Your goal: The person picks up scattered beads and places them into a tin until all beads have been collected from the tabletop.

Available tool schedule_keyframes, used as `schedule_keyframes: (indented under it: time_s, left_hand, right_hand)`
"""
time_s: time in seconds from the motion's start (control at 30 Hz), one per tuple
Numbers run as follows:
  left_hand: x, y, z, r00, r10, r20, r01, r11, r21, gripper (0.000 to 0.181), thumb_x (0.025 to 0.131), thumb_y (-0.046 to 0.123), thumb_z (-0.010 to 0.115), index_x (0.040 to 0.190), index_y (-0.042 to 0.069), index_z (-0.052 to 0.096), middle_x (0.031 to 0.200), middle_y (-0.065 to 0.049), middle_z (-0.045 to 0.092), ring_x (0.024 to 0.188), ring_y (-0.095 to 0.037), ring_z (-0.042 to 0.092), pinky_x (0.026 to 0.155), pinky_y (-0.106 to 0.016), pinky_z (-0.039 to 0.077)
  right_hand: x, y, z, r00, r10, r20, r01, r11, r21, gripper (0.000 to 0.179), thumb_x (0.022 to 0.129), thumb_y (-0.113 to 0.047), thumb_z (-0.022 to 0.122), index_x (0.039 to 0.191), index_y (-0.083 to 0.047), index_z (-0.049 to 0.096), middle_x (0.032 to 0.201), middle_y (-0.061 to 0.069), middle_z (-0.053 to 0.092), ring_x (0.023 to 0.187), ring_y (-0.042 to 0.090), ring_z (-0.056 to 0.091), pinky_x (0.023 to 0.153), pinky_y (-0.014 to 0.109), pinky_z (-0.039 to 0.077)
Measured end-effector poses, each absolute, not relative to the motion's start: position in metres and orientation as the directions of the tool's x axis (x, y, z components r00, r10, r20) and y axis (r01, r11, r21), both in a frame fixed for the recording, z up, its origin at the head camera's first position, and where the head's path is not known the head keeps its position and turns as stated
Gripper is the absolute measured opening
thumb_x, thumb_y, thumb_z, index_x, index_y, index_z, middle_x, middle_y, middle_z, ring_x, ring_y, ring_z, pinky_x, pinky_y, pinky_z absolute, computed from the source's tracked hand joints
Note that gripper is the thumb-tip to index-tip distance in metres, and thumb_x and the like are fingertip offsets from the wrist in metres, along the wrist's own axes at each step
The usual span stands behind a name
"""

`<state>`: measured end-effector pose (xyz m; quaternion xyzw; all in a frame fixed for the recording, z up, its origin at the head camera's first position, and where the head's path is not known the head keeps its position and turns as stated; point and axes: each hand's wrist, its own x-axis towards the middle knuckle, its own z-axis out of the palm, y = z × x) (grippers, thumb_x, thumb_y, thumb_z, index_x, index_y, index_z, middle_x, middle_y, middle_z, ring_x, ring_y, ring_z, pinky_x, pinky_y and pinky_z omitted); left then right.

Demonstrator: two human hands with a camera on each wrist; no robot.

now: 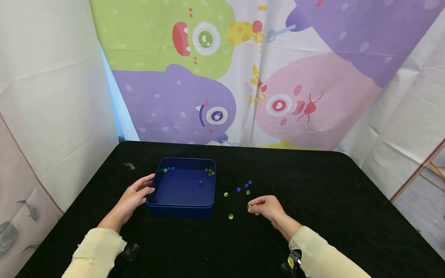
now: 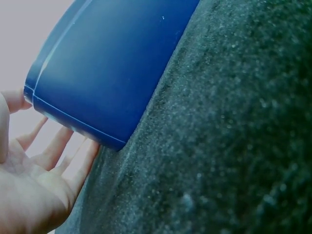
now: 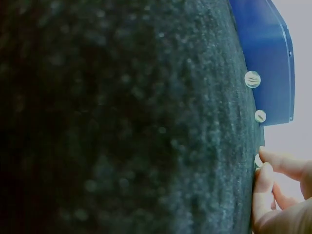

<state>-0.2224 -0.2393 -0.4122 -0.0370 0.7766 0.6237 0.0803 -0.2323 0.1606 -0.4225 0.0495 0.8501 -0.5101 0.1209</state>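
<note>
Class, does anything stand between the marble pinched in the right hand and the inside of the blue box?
Yes: the right wall of the blue box. Two loose yellow-green marbles lie in the gap, either side of the direct path of the pinched marble.

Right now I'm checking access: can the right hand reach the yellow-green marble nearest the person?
Likely yes: nothing stands between the right hand and that marble, though the hand pinches another marble.
</note>
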Motion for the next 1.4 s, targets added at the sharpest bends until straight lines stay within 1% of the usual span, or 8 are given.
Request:
schedule_keyframes:
  time_s: [0.17, 0.3, 0.47, 0.6, 0.9, 1.17, 1.27, 1.4]
  left_hand:
    - [-0.223, -0.239, -0.412, -0.985, 0.042, -0.169, -0.156, 0.223, 0.962, 0.059, 0.097, 0.022, 0.045, 0.149, 0.012, 0.020, 0.148, -0.024, 0.021, 0.132, -0.041, 0.026, 0.104, -0.054, 0.028]
    - [-0.223, -0.239, -0.412, -0.985, 0.042, -0.167, -0.154, 0.220, 0.963, 0.058, 0.097, 0.021, 0.045, 0.149, 0.012, 0.020, 0.148, -0.024, 0.021, 0.131, -0.041, 0.027, 0.104, -0.054, 0.028]
    - [-0.223, -0.239, -0.413, -0.984, 0.038, -0.174, -0.162, 0.220, 0.962, 0.058, 0.097, 0.022, 0.045, 0.149, 0.012, 0.021, 0.148, -0.024, 0.021, 0.131, -0.041, 0.027, 0.104, -0.054, 0.028]
    - [-0.223, -0.241, -0.414, -0.984, 0.033, -0.177, -0.165, 0.226, 0.960, 0.057, 0.097, 0.022, 0.044, 0.149, 0.012, 0.021, 0.148, -0.024, 0.022, 0.131, -0.041, 0.027, 0.104, -0.055, 0.028]
    - [-0.222, -0.240, -0.413, -0.984, 0.038, -0.175, -0.162, 0.226, 0.960, 0.058, 0.097, 0.023, 0.044, 0.149, 0.012, 0.021, 0.148, -0.024, 0.021, 0.132, -0.042, 0.026, 0.104, -0.056, 0.027]
    - [-0.221, -0.239, -0.413, -0.982, 0.036, -0.184, -0.171, 0.224, 0.959, 0.058, 0.097, 0.023, 0.044, 0.149, 0.013, 0.021, 0.148, -0.023, 0.020, 0.132, -0.041, 0.025, 0.104, -0.055, 0.027]
    - [-0.221, -0.239, -0.414, -0.982, 0.036, -0.185, -0.173, 0.226, 0.959, 0.057, 0.097, 0.024, 0.044, 0.149, 0.013, 0.021, 0.148, -0.023, 0.021, 0.132, -0.041, 0.025, 0.104, -0.056, 0.027]
    - [-0.222, -0.240, -0.415, -0.981, 0.035, -0.189, -0.177, 0.227, 0.958, 0.058, 0.097, 0.023, 0.045, 0.149, 0.013, 0.021, 0.148, -0.023, 0.020, 0.132, -0.042, 0.024, 0.104, -0.056, 0.027]
  right_hand:
    - [-0.234, 0.162, -0.420, -0.957, -0.031, -0.290, 0.256, 0.383, -0.887, 0.018, 0.078, -0.003, 0.068, 0.096, 0.001, 0.068, 0.093, 0.009, 0.066, 0.077, 0.017, 0.063, 0.072, 0.032, 0.054]
    - [-0.237, 0.162, -0.419, -0.947, -0.026, -0.321, 0.299, 0.306, -0.904, 0.019, 0.081, -0.003, 0.065, 0.100, 0.003, 0.066, 0.098, 0.012, 0.065, 0.081, 0.019, 0.064, 0.076, 0.032, 0.054]
    - [-0.238, 0.161, -0.417, -0.936, -0.003, -0.353, 0.347, 0.182, -0.920, 0.024, 0.083, -0.005, 0.065, 0.105, 0.003, 0.063, 0.099, 0.011, 0.065, 0.084, 0.018, 0.064, 0.080, 0.030, 0.052]
    - [-0.239, 0.158, -0.417, -0.935, 0.011, -0.354, 0.353, 0.091, -0.931, 0.027, 0.083, -0.004, 0.065, 0.109, 0.005, 0.062, 0.097, 0.009, 0.067, 0.085, 0.017, 0.064, 0.081, 0.028, 0.052]
    - [-0.241, 0.151, -0.417, -0.936, 0.059, -0.346, 0.348, 0.039, -0.937, 0.029, 0.081, -0.005, 0.067, 0.109, 0.002, 0.063, 0.100, 0.010, 0.066, 0.087, 0.017, 0.064, 0.081, 0.027, 0.052]
    - [-0.243, 0.139, -0.412, -0.948, 0.055, -0.315, 0.315, 0.009, -0.949, 0.029, 0.081, -0.005, 0.068, 0.110, 0.002, 0.064, 0.105, 0.010, 0.064, 0.089, 0.017, 0.063, 0.085, 0.029, 0.050]
    - [-0.245, 0.133, -0.412, -0.957, 0.056, -0.285, 0.285, -0.012, -0.959, 0.029, 0.081, -0.002, 0.068, 0.109, 0.005, 0.064, 0.100, 0.009, 0.066, 0.084, 0.014, 0.064, 0.083, 0.029, 0.051]
    - [-0.247, 0.127, -0.410, -0.962, 0.050, -0.267, 0.266, -0.018, -0.964, 0.029, 0.081, -0.001, 0.068, 0.108, 0.006, 0.064, 0.097, 0.008, 0.066, 0.081, 0.012, 0.064, 0.084, 0.030, 0.051]
